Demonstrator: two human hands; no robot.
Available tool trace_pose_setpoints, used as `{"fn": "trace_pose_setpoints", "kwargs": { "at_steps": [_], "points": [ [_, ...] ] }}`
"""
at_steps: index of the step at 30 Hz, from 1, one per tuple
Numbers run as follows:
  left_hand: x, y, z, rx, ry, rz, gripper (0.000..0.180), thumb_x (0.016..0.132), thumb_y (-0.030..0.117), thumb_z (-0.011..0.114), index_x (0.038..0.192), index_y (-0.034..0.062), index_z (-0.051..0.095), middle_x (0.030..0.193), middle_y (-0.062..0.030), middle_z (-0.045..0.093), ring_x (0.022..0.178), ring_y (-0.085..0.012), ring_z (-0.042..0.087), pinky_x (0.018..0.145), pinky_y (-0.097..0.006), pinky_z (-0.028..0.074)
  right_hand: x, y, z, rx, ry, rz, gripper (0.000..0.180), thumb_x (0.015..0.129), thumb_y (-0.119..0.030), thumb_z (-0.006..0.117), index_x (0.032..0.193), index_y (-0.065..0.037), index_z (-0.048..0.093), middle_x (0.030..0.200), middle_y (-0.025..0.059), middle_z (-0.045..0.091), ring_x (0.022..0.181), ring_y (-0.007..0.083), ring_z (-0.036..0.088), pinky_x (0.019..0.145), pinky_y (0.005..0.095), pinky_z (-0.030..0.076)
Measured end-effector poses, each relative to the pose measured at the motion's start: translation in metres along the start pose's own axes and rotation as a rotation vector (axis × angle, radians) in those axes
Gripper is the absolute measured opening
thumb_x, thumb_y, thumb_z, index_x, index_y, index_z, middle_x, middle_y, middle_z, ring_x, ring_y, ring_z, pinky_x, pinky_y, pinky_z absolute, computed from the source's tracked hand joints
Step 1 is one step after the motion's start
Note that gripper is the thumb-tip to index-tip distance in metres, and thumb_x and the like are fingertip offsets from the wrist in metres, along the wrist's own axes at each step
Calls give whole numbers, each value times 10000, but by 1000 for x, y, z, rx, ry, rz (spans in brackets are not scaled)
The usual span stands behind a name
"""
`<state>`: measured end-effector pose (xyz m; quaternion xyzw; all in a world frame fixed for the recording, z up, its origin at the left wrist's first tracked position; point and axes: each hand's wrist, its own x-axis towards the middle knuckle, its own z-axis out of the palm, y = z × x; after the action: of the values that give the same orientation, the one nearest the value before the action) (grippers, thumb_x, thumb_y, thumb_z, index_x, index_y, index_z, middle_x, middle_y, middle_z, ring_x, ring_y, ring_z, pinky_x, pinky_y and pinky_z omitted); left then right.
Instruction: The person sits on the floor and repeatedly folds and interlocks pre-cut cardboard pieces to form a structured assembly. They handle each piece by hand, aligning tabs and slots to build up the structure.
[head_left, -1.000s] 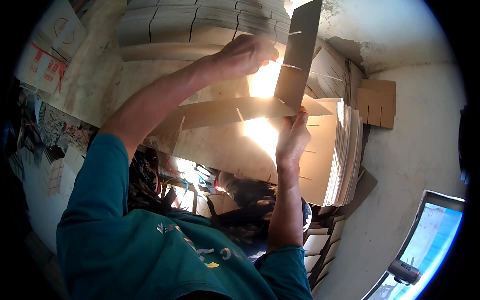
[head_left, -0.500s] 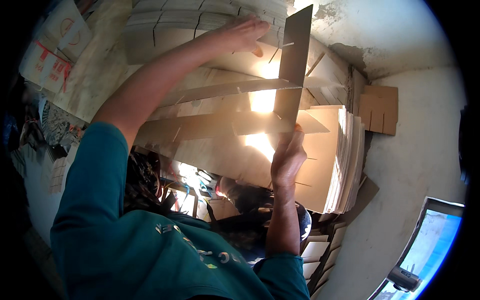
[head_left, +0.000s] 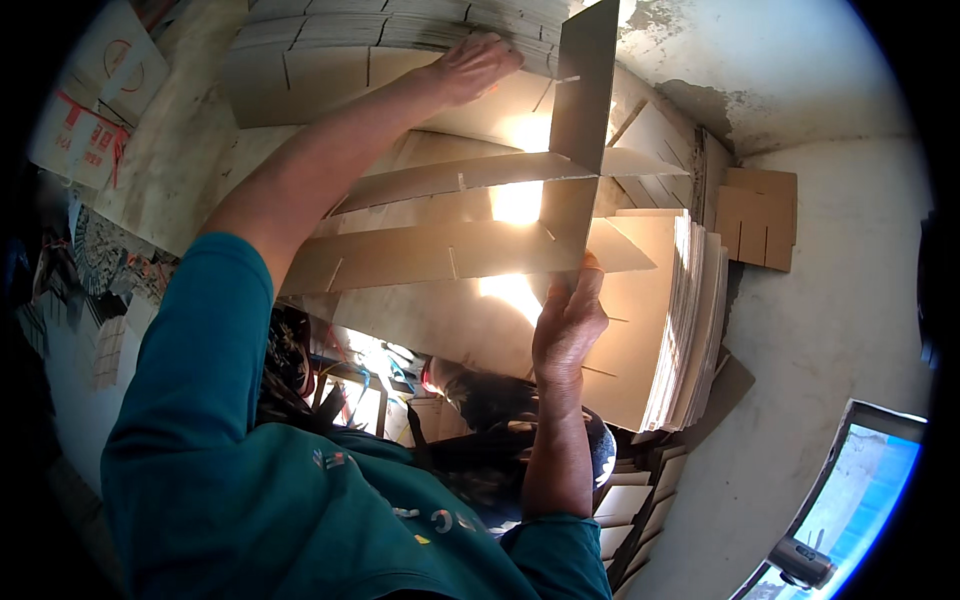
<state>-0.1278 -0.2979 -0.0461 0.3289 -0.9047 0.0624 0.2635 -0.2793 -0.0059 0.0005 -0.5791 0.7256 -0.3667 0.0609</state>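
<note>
My right hand (head_left: 570,325) pinches the lower end of an upright slotted cardboard strip (head_left: 582,95). Two long cardboard strips, an upper one (head_left: 440,180) and a lower one (head_left: 420,252), cross that upright through its slots and stretch left, with short ends poking out on the right. At the back, my left hand (head_left: 482,66) is closed at the top edge of a row of slotted cardboard strips (head_left: 330,80), seemingly on a strip there. Its fingertips are partly hidden. The left forearm passes over the left ends of the two crossing strips.
A pale wooden tabletop (head_left: 400,310) lies under the work, with bright sun patches. To the right stands a stack of cardboard sheets (head_left: 640,330) near the wall. A slotted cardboard piece (head_left: 757,220) leans on that wall. Printed cartons (head_left: 85,140) sit at far left.
My left hand has shifted slightly left along the back row, and its fingers look more curled. The right hand keeps hold of the upright strip, which has shifted slightly left in view.
</note>
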Motion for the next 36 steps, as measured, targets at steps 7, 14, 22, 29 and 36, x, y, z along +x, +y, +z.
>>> {"fn": "trace_pose_setpoints", "kwargs": {
  "at_steps": [7,14,22,29,36],
  "points": [
    [1,9,-15,-140,54,-87,114,693,-25,615,688,3,505,731,-155,597,786,-337,625,639,-465,500,-4,1,-3,25,5,1,244,893,-17,546,1134,-61,539,791,144,646,641,200,623,602,291,500],
    [6,20,-37,-194,98,-43,122,685,-21,630,732,17,524,741,-163,601,749,-341,615,634,-451,503,-3,-2,-7,16,-7,-40,217,911,-46,556,1127,-34,532,835,178,654,712,270,656,639,321,515],
    [4,35,-44,-261,93,-5,194,668,-37,647,802,30,525,745,-122,579,754,-318,587,616,-419,479,-4,-2,-13,-17,-43,-42,232,888,-15,548,1119,-8,526,878,224,652,762,344,668,652,365,525],
    [6,37,-43,-186,264,38,213,654,-66,639,824,23,544,740,-102,560,746,-290,574,604,-393,471,-6,-7,-23,-30,-77,0,243,885,-25,555,1126,-10,528,848,232,649,753,363,664,647,376,522],
    [3,53,-57,-381,145,-14,164,674,-72,620,814,3,577,739,-139,568,762,-309,578,643,-404,459,-5,0,-28,-53,-141,-24,312,855,41,549,1161,-16,520,796,198,651,694,334,659,603,374,510]
  ]
}}
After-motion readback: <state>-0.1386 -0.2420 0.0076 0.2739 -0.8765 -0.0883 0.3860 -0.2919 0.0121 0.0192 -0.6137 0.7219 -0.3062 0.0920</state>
